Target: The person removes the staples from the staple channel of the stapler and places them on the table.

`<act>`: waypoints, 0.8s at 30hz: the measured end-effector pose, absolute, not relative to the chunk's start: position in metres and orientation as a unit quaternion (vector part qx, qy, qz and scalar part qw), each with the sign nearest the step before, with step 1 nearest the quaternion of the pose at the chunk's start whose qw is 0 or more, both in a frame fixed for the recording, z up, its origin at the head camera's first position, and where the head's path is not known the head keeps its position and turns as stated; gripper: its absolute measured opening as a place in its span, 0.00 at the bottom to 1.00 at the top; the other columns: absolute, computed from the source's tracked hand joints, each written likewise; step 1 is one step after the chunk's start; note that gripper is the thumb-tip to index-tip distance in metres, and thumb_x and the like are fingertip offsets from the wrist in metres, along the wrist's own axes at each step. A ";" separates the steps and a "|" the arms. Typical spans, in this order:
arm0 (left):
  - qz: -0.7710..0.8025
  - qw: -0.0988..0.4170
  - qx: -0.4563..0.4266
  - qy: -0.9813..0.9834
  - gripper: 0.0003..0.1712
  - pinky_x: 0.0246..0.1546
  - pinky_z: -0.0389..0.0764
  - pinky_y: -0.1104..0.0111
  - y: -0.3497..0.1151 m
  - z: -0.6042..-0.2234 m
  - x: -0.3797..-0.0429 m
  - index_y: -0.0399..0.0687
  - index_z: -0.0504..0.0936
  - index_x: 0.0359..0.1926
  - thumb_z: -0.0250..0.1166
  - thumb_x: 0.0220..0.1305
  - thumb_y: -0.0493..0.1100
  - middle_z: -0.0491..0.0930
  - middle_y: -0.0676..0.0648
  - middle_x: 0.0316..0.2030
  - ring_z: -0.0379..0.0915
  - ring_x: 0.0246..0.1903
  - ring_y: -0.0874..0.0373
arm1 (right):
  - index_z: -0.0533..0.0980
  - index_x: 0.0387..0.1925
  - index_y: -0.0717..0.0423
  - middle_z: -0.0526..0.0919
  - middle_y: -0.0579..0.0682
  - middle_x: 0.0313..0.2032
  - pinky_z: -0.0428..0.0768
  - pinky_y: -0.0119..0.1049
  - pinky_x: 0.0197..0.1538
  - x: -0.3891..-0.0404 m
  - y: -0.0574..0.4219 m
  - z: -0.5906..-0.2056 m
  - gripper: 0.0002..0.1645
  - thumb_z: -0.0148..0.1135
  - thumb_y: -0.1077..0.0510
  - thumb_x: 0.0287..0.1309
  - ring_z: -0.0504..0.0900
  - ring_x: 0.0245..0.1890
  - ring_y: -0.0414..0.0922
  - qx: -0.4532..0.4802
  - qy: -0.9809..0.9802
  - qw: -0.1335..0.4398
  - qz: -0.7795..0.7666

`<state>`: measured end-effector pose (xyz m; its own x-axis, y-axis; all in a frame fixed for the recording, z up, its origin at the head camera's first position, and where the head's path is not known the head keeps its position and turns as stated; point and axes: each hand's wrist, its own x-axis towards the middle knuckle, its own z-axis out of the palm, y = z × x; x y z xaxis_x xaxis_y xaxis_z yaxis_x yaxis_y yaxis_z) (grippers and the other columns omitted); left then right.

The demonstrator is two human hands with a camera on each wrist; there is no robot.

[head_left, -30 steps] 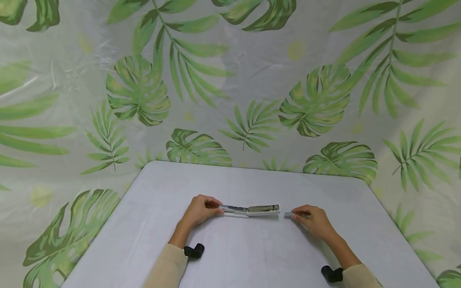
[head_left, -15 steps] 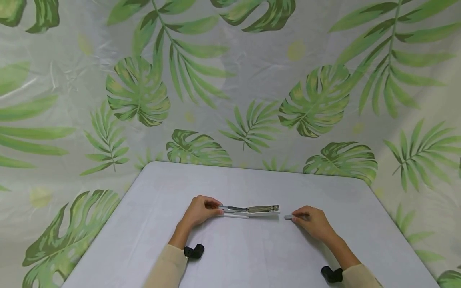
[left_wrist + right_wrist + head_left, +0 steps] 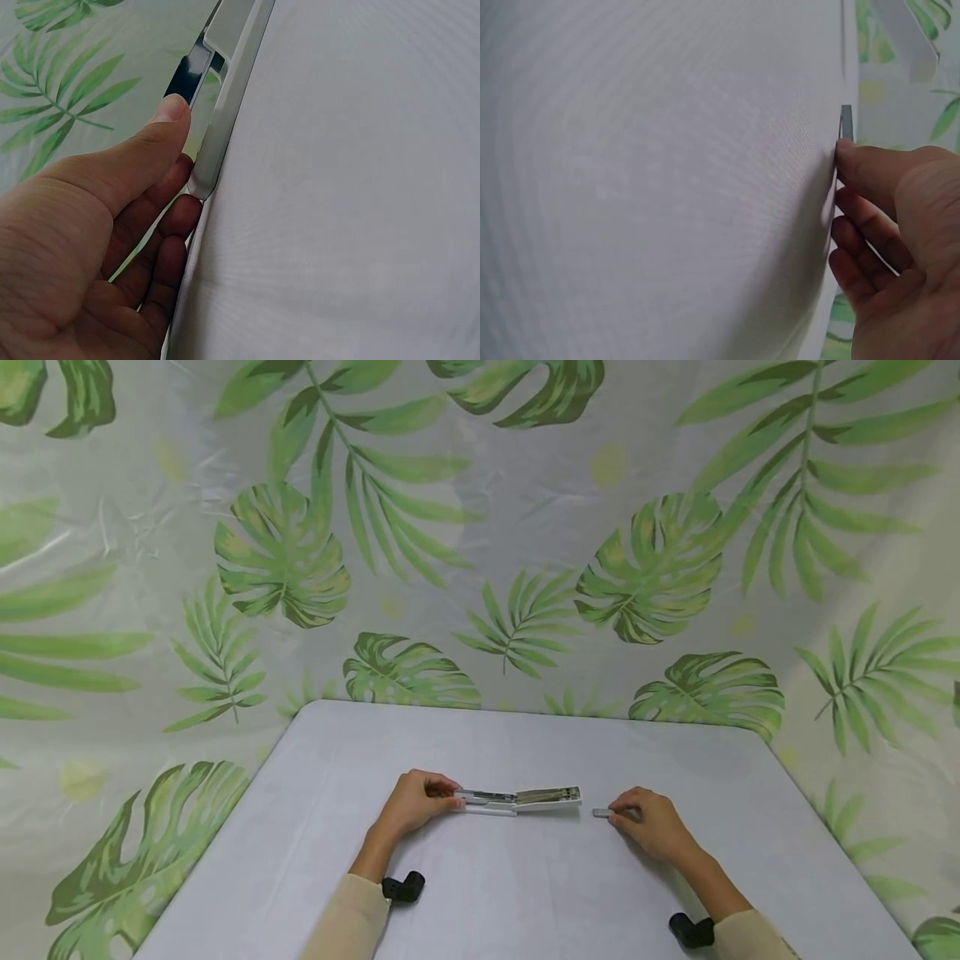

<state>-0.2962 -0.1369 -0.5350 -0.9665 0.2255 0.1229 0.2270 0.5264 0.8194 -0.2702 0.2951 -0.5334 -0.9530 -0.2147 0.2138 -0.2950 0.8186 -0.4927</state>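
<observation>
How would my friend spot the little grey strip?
Start at the white table, then find the right hand over it. The strip is pinched there, poking toward the stapler. It's short and grey; the stapler is longer, mostly white and opened out.

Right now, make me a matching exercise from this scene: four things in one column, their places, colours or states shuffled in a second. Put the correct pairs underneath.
Things:
1. stapler
2. small grey strip
3. backdrop
4. sleeves

Places, colours or states:
A. beige
B. pinched in the right grip
C. printed with green leaves
D. swung open, one end held in the left grip

Pairs: 1-D, 2-B, 3-C, 4-A
</observation>
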 end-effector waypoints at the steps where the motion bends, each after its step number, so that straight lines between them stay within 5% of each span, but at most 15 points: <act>1: -0.468 0.000 -0.128 -0.874 0.14 0.37 0.79 0.68 -0.137 -0.535 -0.296 0.56 0.92 0.41 0.80 0.55 0.55 0.88 0.57 0.33 0.80 0.32 0.64 | 0.88 0.41 0.52 0.87 0.50 0.45 0.78 0.58 0.58 -0.270 0.295 -0.533 0.07 0.74 0.59 0.60 0.84 0.52 0.57 0.137 -0.951 0.074 0.268; 24: -0.473 -0.003 -0.129 -0.872 0.15 0.37 0.79 0.67 -0.137 -0.535 -0.296 0.57 0.92 0.41 0.80 0.55 0.55 0.89 0.58 0.33 0.81 0.33 0.64 | 0.85 0.47 0.56 0.87 0.53 0.49 0.76 0.59 0.62 -0.266 0.293 -0.531 0.13 0.73 0.59 0.60 0.82 0.57 0.59 0.124 -0.952 0.058 0.273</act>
